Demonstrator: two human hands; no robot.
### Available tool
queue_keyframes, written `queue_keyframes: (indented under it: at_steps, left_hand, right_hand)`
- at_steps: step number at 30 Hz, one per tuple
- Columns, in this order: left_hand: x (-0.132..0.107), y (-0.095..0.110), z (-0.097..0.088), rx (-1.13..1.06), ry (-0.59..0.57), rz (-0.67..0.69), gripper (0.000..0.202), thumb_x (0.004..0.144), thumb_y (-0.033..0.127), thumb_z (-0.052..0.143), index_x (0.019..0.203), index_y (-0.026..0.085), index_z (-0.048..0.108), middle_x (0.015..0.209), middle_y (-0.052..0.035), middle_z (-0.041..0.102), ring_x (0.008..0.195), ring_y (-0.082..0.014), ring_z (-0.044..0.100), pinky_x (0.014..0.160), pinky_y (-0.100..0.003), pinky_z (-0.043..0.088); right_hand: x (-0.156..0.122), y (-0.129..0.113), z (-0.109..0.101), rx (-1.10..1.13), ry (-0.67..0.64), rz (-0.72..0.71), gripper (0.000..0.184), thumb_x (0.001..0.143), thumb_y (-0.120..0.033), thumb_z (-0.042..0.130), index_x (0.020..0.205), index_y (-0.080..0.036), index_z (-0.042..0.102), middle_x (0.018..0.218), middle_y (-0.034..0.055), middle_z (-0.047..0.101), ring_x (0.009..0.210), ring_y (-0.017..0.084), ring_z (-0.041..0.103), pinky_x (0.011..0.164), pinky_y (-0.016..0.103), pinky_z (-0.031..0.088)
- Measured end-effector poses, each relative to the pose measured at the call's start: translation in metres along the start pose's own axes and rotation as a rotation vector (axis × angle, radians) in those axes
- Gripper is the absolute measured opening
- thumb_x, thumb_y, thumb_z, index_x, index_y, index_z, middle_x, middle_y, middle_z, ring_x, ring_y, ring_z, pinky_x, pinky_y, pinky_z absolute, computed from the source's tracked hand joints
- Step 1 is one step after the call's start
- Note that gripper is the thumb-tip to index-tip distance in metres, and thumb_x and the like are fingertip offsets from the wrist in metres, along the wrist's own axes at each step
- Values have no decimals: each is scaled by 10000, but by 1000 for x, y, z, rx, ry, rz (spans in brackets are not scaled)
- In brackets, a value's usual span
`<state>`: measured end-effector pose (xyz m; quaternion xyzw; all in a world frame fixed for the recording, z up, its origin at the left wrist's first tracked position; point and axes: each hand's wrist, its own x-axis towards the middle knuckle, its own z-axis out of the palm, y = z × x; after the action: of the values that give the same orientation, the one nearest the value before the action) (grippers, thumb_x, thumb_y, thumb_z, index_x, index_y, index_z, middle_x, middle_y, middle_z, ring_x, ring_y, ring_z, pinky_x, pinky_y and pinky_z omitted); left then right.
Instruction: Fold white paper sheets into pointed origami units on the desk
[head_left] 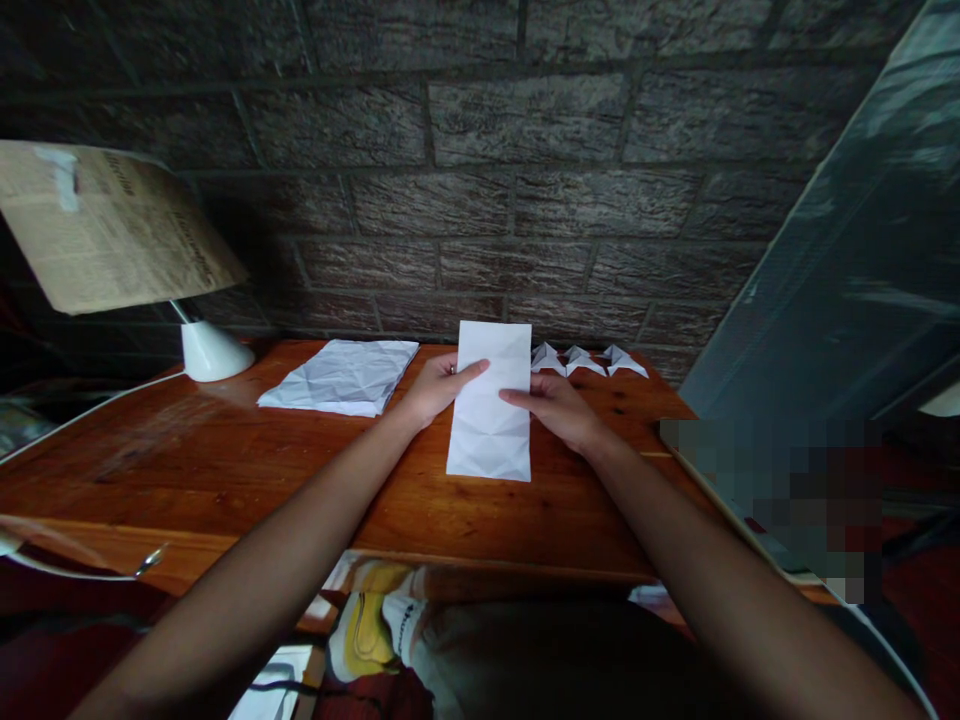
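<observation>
A creased white sheet of paper [491,440], tall and narrow as if folded in half, is held up over the wooden table. My left hand [442,387] grips its left edge, thumb lying on the front face and fingers behind. On the opposite edge my right hand [559,405] pinches it a little lower, its thumb also on the front; the fingers behind the paper are mostly hidden. Past my right hand stand several small folded paper pieces [581,361] in a row. Left of my left hand lies a stack of creased white paper [341,376].
A lamp with a white base [214,350] and a newspaper-like shade [120,230] stands at the left. Behind the wooden table [225,455] rises a dark brick wall [465,190]. A grey panel [810,250] leans at the right. A white cable [82,415] crosses the table's left side.
</observation>
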<state>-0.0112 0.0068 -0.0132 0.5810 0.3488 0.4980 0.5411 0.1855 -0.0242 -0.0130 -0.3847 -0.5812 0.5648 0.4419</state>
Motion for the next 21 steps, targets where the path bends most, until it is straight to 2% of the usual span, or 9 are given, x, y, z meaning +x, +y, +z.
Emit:
queue_keyframes:
  at_steps: [2,10,14,18,21]
  left_hand:
    - [1,-2,-1,-16,-23,-3,469,673,494,814,942,115,750,913,-87,765,731,-181,664,720,-314,500]
    - [2,-9,-3,-31,-135,-93,463,660,419,846,996,114,755,966,-109,769,786,-203,686,796,-346,508]
    - [2,-9,-3,-29,-139,-115,471,656,409,851,1008,111,754,970,-114,770,792,-207,691,819,-359,510]
    - [1,-7,-1,-17,-148,-122,486,655,420,850,1017,110,753,952,-116,772,811,-215,698,846,-373,511]
    - [-2,-4,2,-12,-197,-168,498,637,421,860,1018,119,756,968,-118,771,837,-227,706,858,-378,513]
  right_hand:
    - [0,0,-2,5,24,-6,352,628,-382,840,901,-173,769,902,44,776,803,195,691,819,344,519]
    - [1,2,-5,3,72,-32,367,623,-393,842,906,-170,771,883,49,778,778,204,698,823,361,524]
    - [2,1,-4,21,95,-49,365,621,-408,846,894,-178,770,879,46,776,783,208,700,812,359,531]
    - [1,-3,-1,83,128,-116,352,655,-402,835,937,-205,758,939,30,778,806,189,699,823,342,537]
    - [1,-5,0,88,176,-163,351,662,-411,830,937,-208,748,963,26,776,792,184,693,786,332,543]
